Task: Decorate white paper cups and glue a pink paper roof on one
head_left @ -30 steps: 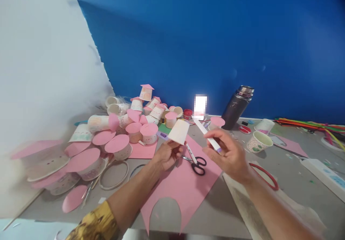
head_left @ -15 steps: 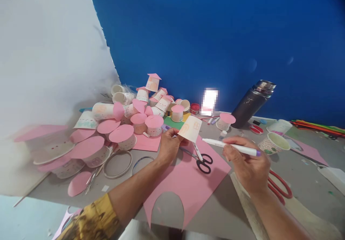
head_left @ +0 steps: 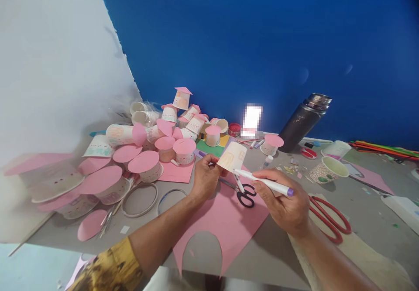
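Note:
My left hand (head_left: 206,175) grips a white paper cup (head_left: 233,156), turned upside down and tilted, with orange drawings on its side. In my right hand (head_left: 284,201) is a white marker (head_left: 266,183) with a purple end; its tip reaches the lower rim of the cup, though I cannot tell if it touches. Under both hands lies a sheet of pink paper (head_left: 216,214) with a round piece cut from its near edge. Black-handled scissors (head_left: 246,196) and another white pen (head_left: 238,182) rest on that sheet.
Several cups with pink paper tops (head_left: 144,162) are heaped at the left. Tape rings (head_left: 140,199) lie before them. A dark flask (head_left: 304,123) leans at the back right. Red-handled scissors (head_left: 330,219), a patterned cup (head_left: 329,170) and coloured sticks (head_left: 379,148) are on the right.
My right hand has moved left, bringing the marker tip to the cup's lower rim. The left hand still holds the cup in nearly the same place. The view has shifted slightly.

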A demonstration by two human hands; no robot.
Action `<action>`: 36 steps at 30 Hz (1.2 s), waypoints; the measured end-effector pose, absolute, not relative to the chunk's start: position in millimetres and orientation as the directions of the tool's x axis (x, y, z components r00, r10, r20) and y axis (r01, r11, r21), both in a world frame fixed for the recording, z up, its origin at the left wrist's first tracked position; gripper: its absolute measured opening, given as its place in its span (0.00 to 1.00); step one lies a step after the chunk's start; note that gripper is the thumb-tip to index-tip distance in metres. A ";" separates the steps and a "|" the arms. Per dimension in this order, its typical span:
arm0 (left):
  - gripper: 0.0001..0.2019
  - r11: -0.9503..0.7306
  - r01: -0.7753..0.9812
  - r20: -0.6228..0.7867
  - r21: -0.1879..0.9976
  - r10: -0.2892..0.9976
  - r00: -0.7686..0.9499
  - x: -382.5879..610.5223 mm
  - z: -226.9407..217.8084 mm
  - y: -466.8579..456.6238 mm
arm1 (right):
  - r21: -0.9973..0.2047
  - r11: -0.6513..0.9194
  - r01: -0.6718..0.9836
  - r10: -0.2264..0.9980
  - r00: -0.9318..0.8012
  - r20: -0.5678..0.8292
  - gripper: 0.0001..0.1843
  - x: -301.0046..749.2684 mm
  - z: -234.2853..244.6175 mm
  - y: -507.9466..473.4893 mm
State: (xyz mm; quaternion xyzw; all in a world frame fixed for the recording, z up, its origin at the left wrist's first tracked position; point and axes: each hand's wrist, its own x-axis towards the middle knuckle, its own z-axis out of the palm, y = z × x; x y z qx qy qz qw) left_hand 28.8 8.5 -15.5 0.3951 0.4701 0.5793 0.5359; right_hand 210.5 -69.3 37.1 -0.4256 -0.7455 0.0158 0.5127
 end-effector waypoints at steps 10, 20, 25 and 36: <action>0.10 -0.027 -0.200 0.001 0.979 0.992 -0.129 28.5 -16.8 6.8 | -0.480 0.635 0.606 0.682 -0.146 0.717 0.06 208.9 34.8 -68.7; 0.10 0.033 -0.209 -0.052 0.977 0.995 -0.085 29.5 -17.3 6.4 | -0.492 0.593 0.637 0.680 -0.070 0.730 0.08 210.1 36.2 -68.0; 0.09 0.042 -0.204 -0.060 0.978 0.995 -0.081 29.5 -18.0 6.5 | -0.489 0.635 0.598 0.682 -0.138 0.718 0.06 211.0 34.5 -68.6; 0.10 0.099 -0.275 -0.104 0.956 0.995 -0.003 30.8 -12.2 2.9 | -0.476 0.612 0.632 0.671 -0.096 0.735 0.07 211.1 38.0 -70.2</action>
